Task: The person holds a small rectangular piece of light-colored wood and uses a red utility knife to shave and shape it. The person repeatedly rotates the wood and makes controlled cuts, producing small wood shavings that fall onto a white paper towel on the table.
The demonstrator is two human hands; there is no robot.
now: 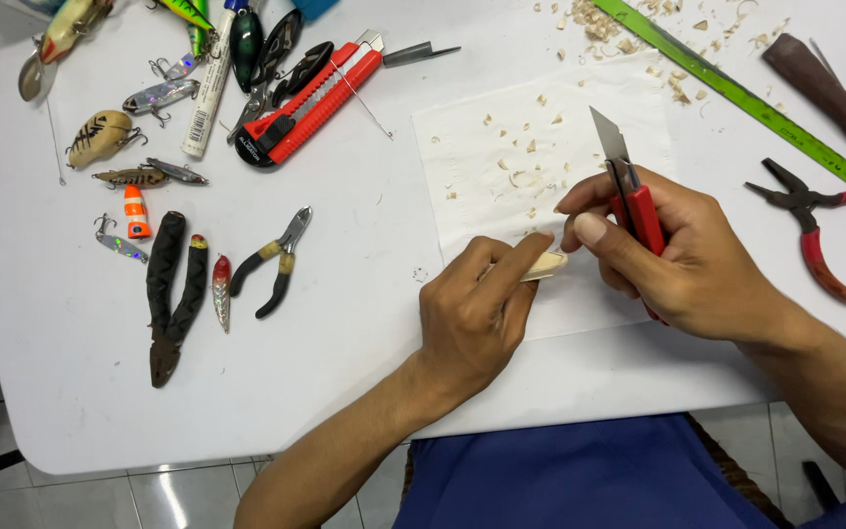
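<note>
Nearest you, at the bottom of the view, is the blue cloth over your lap, and just above it your two forearms reach onto the white worktop. Your left hand has its fingers clamped on a small pale wooden piece, of which only the blunt end shows past the fingertips; it sits over the lower edge of the white paper towel, just beside your right thumb. Your right hand is closed tight on a red utility knife, its blade pointing up and away from you, clear of the wood. Pale wood shavings are scattered over the towel, with more lying near the green ruler that runs diagonally across the upper right. Beyond the ruler lies a dark brown roll, and near your right wrist rest red-handled pliers. To the left of the towel lies a second, larger red utility knife, and further left a spread of fishing lures, among them a small orange and white lure. Below these sit black-handled pliers, closed with the nose toward you, and smaller split-ring pliers just to their right, well apart from your left hand
</note>
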